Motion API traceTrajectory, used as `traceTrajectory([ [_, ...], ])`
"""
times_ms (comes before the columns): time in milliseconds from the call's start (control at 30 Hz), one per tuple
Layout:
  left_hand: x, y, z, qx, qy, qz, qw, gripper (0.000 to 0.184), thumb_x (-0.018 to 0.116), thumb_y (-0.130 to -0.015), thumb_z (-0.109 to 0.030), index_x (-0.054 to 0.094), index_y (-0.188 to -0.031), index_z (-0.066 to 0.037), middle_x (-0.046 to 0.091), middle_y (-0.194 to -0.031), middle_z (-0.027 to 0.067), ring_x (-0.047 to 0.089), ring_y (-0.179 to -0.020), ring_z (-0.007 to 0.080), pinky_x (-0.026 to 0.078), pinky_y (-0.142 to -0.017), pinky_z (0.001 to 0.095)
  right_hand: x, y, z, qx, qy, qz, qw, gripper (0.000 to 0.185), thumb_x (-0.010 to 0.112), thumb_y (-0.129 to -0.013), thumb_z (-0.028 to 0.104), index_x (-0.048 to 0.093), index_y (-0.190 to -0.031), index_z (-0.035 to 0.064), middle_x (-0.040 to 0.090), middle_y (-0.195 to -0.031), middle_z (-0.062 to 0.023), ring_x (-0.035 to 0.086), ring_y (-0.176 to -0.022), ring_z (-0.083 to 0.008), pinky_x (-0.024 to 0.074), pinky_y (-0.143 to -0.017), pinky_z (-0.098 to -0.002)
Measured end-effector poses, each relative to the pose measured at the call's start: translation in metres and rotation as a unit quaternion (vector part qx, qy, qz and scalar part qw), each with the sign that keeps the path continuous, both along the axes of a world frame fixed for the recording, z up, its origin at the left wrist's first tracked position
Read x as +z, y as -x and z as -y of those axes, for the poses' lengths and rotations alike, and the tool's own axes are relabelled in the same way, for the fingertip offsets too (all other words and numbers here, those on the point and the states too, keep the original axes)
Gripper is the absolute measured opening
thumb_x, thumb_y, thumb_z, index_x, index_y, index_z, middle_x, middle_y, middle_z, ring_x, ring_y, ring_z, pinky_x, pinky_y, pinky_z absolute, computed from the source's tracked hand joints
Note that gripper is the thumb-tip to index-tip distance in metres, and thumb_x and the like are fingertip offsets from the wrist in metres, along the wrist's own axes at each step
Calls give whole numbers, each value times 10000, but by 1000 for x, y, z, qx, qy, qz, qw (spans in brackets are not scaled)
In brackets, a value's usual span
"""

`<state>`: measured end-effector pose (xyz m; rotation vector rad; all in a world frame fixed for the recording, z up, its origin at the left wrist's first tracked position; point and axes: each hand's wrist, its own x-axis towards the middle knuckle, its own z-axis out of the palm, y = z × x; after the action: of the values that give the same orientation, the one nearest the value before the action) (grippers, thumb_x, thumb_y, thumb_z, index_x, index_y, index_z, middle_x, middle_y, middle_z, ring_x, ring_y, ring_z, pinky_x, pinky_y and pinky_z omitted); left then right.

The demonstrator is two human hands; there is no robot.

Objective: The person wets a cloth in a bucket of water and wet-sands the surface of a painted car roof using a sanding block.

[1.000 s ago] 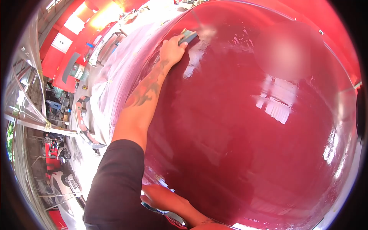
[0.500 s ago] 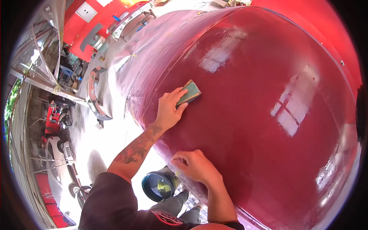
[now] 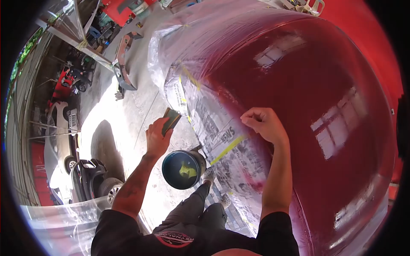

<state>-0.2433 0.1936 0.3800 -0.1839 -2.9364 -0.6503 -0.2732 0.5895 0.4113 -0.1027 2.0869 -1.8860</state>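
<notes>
My left hand point(image 3: 158, 135) is closed on a sanding block point(image 3: 171, 121), a flat green block with tan edges. It is held out over the floor, left of the masked car and above a dark bucket point(image 3: 164, 170). A yellow-green cloth or sponge point(image 3: 188, 170) shows inside the bucket. My right hand point(image 3: 265, 123) has its fingers curled in, with nothing visible in them. It is at the left edge of the glossy dark red car panel point(image 3: 290, 98); whether it touches the surface, I cannot tell.
Newspaper point(image 3: 226, 136), clear plastic and yellow tape cover the car's side. A loose bumper point(image 3: 124, 64) lies on the concrete floor. Parked cars point(image 3: 87, 179) stand at the left. A red wall point(image 3: 376, 55) runs behind the panel, with a plastic chair point(image 3: 314, 7) at the far end.
My left hand has lifted the sanding block off the red panel and carried it left and down over the floor. My right hand has moved up and right. The view has shifted, showing more newspaper.
</notes>
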Motion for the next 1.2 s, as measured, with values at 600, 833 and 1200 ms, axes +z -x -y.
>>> traceTrajectory([
  [600,-48,-691,204,540,-21,387,747,497,728,-826,-249,616,-1268,-49,688,-1160,224,658,-1104,376,518,-944,442,-177,-196,192,78,9,160,984,200,668,-954,175,679,-1095,33,547,-688,39,450,-573,-35,366,-515,-233],
  [833,-33,-651,194,492,-101,313,806,444,722,-869,-123,598,-1287,-37,681,-1180,207,667,-1095,329,525,-922,399,-312,-324,241,77,-42,440,894,525,597,-949,544,571,-1313,167,600,-986,-13,577,-689,-107,445,-537,-283],
  [1200,-47,-636,208,525,-188,397,729,490,709,-881,-161,569,-1329,-20,672,-1205,212,653,-1121,336,510,-951,411,-362,-243,315,134,-235,348,898,600,550,-954,594,568,-1365,158,655,-1209,-31,629,-838,-160,510,-586,-321],
])
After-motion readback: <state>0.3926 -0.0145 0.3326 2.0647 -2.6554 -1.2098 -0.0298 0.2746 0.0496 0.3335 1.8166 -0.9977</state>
